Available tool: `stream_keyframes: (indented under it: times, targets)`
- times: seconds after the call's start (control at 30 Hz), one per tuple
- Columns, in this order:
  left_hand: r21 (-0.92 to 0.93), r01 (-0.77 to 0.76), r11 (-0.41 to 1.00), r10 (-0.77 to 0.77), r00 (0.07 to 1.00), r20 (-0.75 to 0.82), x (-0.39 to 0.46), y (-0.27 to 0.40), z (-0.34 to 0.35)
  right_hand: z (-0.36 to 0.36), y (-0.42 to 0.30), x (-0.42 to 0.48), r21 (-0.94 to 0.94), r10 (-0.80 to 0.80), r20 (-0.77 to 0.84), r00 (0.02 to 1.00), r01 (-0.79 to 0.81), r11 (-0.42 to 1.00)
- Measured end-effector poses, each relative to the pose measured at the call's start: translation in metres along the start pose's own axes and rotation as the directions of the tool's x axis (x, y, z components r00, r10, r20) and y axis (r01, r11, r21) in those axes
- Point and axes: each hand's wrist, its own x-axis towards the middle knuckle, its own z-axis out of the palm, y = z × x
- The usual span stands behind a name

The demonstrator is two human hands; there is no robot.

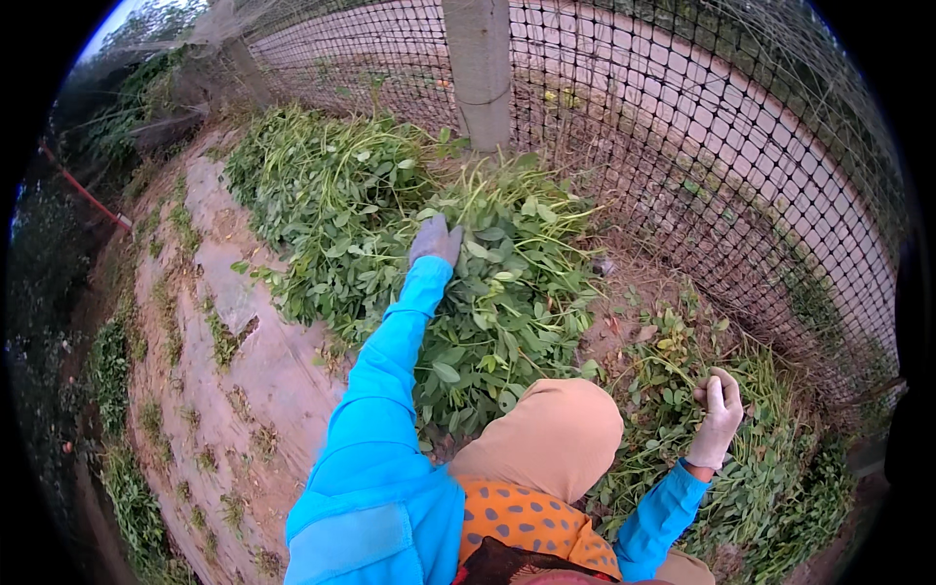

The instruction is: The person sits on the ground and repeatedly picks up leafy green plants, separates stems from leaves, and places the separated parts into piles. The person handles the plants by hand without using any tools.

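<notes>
My left hand (pixel 435 239), in a grey work glove, reaches forward onto a heap of pulled leafy green plants (pixel 504 292) that look like peanut plants. Its fingertips sink among the leaves, so whether they grip any stems is hidden. On the right, my right hand (pixel 716 420) wears a pale glove. Its fingers are curled around a thin green stem of a small plant (pixel 676 358) with some yellowing leaves. Below that hand, more plants (pixel 760 475) lie spread on the ground. The roots of the heap are mostly out of sight.
A black plastic mesh fence (pixel 658 131) curves along the far and right sides, with a concrete post (pixel 479 73) behind the heap. Plastic film (pixel 270 365) with tufts of weeds covers soil at left. My bent knee (pixel 548 431) is between the plants.
</notes>
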Motion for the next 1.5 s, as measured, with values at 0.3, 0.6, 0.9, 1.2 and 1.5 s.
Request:
stream_keyframes:
  times: [0.3, 0.6, 0.9, 1.2, 1.5]
  targets:
    - [0.278, -0.24, 0.93, 0.077, 0.867, 0.492, -0.03, 0.032, 0.034, 0.012, -0.009, -0.001, 0.05, -0.065, 0.083, 0.994, 0.061, 0.997]
    - [0.517, -0.571, 0.637, 0.353, 0.813, 0.463, -0.058, 0.178, -0.044, -0.027, -0.076, -0.051, 0.18, -0.263, 0.014, 0.965, 0.256, 0.95]
    - [-0.24, -0.962, 0.131, 0.83, -0.026, 0.558, -0.313, 0.363, -0.13, -0.06, -0.2, -0.18, 0.152, -0.755, 0.624, 0.202, 0.916, 0.371]
    - [-0.249, -0.966, 0.072, 0.786, -0.099, 0.61, -0.365, 0.381, -0.037, -0.096, -0.178, -0.193, -0.01, -0.895, 0.308, 0.322, 0.942, 0.335]
    - [-0.166, -0.985, 0.038, 0.616, -0.108, 0.781, -0.35, 0.388, -0.016, -0.254, -0.096, -0.059, -0.167, -0.525, -0.366, 0.769, 0.501, 0.849]
